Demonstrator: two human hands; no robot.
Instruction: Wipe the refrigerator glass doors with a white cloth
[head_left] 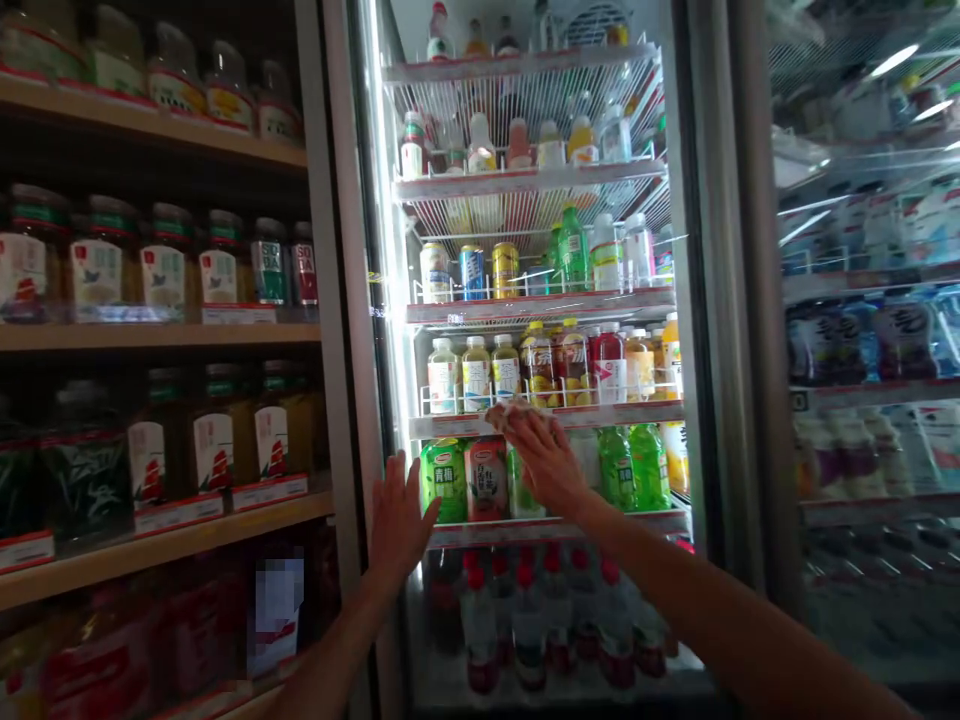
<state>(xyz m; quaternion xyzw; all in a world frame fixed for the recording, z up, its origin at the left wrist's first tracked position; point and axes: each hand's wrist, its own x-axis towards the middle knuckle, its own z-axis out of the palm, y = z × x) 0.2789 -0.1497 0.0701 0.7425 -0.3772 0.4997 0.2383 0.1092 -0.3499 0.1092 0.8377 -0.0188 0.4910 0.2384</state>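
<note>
My right hand (547, 455) presses a crumpled pale cloth (504, 412) against the front edge of a fridge shelf (442, 427), its fingers lying over the cloth. Just above stand bottles of tea, among them a pale-labelled bottle (475, 375) and a dark bottle with a yellow cap (538, 365). My left hand (397, 515) is open, fingers spread, at the left side of the fridge opening. It is nearest to a large green bottle (442, 480); whether it touches the frame I cannot tell. A red-labelled bottle (487, 480) stands beside the green one.
Wire shelves with cans and bottles rise above, such as a blue can (472, 273). Red-capped bottles (527, 620) fill the bottom. Left is a wooden shelf (165, 337) with jars and bottles; right, past a metal door frame (742, 300), is another stocked glass-fronted fridge (877, 400).
</note>
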